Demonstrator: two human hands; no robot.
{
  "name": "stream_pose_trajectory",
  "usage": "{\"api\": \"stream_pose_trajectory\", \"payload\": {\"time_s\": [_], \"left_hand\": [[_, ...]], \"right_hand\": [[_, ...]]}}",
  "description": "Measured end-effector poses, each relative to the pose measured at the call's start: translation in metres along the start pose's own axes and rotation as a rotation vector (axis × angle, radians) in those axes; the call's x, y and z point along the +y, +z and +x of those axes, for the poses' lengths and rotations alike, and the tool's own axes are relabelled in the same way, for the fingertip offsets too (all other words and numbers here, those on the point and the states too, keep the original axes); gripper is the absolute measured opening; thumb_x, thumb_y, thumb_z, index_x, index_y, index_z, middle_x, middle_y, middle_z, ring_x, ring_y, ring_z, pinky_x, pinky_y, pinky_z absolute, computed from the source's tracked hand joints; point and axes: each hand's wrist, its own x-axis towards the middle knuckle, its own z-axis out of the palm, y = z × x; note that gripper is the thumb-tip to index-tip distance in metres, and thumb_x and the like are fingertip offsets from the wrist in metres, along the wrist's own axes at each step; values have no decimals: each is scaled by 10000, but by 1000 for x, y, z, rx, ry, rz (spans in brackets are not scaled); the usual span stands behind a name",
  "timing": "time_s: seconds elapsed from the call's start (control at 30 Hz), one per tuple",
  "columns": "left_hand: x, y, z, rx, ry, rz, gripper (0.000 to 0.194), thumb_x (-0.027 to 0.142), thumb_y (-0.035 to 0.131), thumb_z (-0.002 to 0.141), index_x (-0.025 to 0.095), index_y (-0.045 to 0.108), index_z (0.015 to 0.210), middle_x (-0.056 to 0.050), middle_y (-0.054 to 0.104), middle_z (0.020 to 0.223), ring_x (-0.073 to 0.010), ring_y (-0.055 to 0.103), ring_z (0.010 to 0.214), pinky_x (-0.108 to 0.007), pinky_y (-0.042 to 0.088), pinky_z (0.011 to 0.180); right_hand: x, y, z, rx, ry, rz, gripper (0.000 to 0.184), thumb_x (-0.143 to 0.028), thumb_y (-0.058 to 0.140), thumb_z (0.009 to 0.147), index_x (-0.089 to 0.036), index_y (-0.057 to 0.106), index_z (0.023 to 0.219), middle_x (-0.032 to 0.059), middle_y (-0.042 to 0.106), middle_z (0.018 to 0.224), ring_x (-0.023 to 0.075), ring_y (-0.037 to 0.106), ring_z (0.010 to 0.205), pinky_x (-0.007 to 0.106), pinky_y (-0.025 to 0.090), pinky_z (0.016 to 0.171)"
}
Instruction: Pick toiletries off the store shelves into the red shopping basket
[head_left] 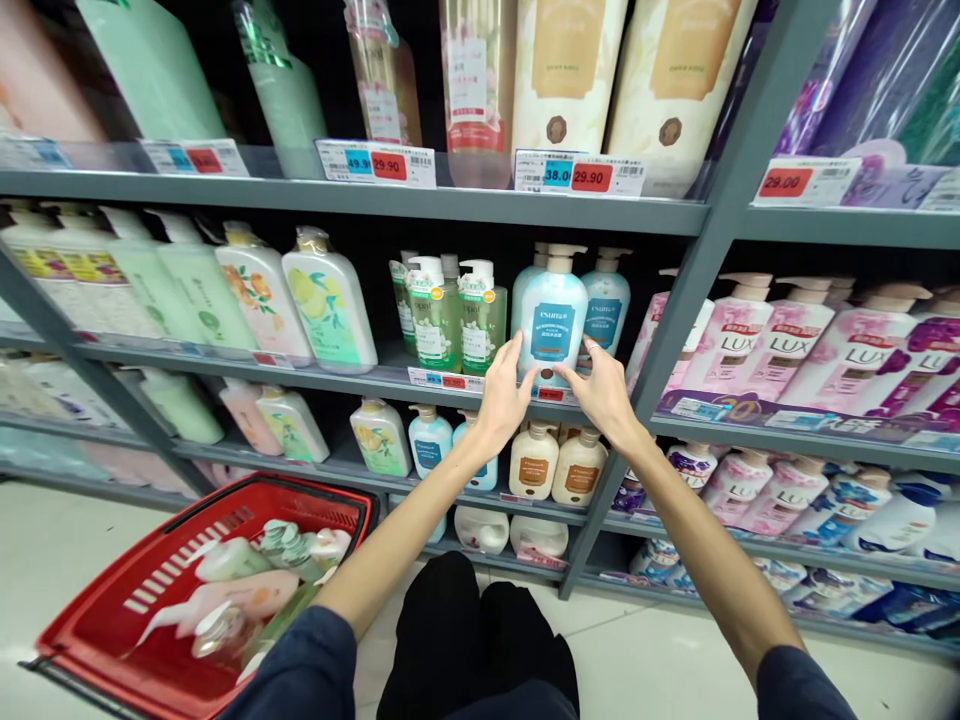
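Both hands grip a light blue pump bottle (553, 305) with a cream pump top and a darker blue label, at the front of the middle shelf (337, 378). My left hand (504, 395) is closed on its lower left side, thumb across the front. My right hand (604, 390) holds the lower right side, its thumb also in front. The bottle looks upright; whether its base rests on the shelf is hidden by the thumbs. A matching blue bottle (606, 300) stands behind it to the right, and another shows partly behind its left edge.
Green pump bottles (435, 320) stand left of the hands. A grey shelf upright (686, 290) rises on the right, with pink LUX bottles (739, 325) beyond it. Taller bottles (570, 80) line the shelf above. A red basket (202, 560) holding several bottles sits at lower left.
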Motion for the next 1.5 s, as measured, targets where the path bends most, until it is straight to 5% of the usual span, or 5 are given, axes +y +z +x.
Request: {"api": "stream_pose_trajectory", "payload": {"time_s": [0.27, 0.77, 0.93, 1.17, 1.5], "left_hand": [[1, -6, -10, 50, 27, 126, 672, 275, 598, 1054, 219, 421, 1699, -155, 518, 1419, -300, 589, 1367, -474, 498, 1208], [4, -9, -24, 49, 50, 146, 598, 282, 561, 1066, 199, 453, 1649, -182, 470, 1495, -318, 496, 1469, -510, 425, 1271], [6, -39, -36, 148, 51, 220, 314, 318, 635, 1051, 206, 702, 1337, -130, 606, 1250, -294, 627, 1253, -466, 528, 1146], [-23, -86, -72, 112, -35, 168, 231, 351, 632, 1048, 193, 776, 1138, -62, 679, 1015, -169, 652, 815, -303, 571, 794], [-38, -58, -29, 13, -44, 205, 251, 312, 708, 986, 188, 791, 1188, -2, 698, 783, -161, 623, 700, -273, 493, 754]], "right_hand": [[-7, 10, 2, 4, 32, 25, 864, -641, 782, 903, -101, 589, 1549, 229, 754, 1341, 357, 783, 1110, 527, 691, 941], [-2, 20, 2, 17, -3, -54, 828, -662, 726, 946, -113, 567, 1546, 237, 708, 1380, 373, 749, 1122, 576, 630, 1025], [-3, -3, -25, 90, -180, -303, 464, -417, 614, 1058, -171, 652, 1450, 200, 691, 1368, 370, 658, 1297, 596, 537, 1150], [16, -29, -83, 119, -333, -394, 242, -322, 588, 1078, -239, 755, 1232, 137, 750, 1188, 314, 709, 1136, 530, 581, 1032], [10, -8, -54, 67, -266, -408, 250, -340, 590, 1069, -217, 782, 1173, 129, 707, 1070, 314, 659, 1060, 517, 573, 974]]}}
